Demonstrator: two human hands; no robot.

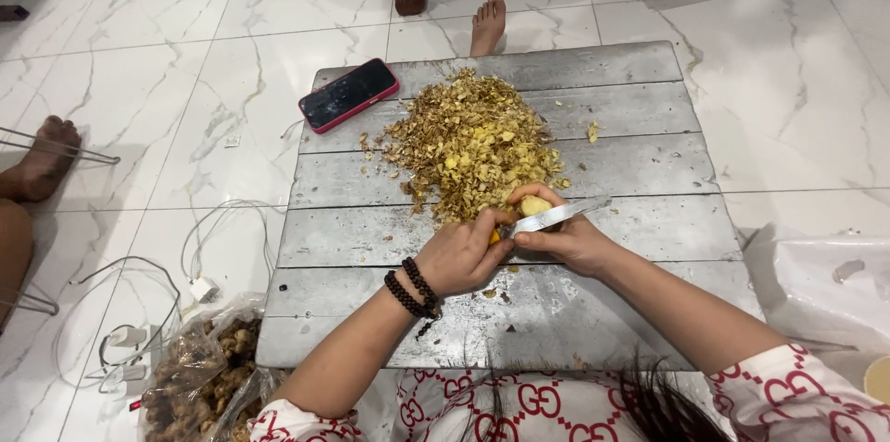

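At the far left a bare foot (46, 159) rests on the white marble floor (185, 25), near white charger cables (139, 312). A clear plastic bag of ginger roots (199, 377) lies beside the grey wooden board (630, 99). On the board a phone in a pink case (349, 94) lies just beside the pile of ginger peelings (473, 145). The left hand (461, 257), with dark bead bracelets (414, 294), has its fingers closed around the knife (553, 216). The right hand (567, 240) holds a peeled piece of ginger (534, 206) between its fingertips, at the near edge of the pile, touching the blade. At the right lies a white plastic bag (825, 284).
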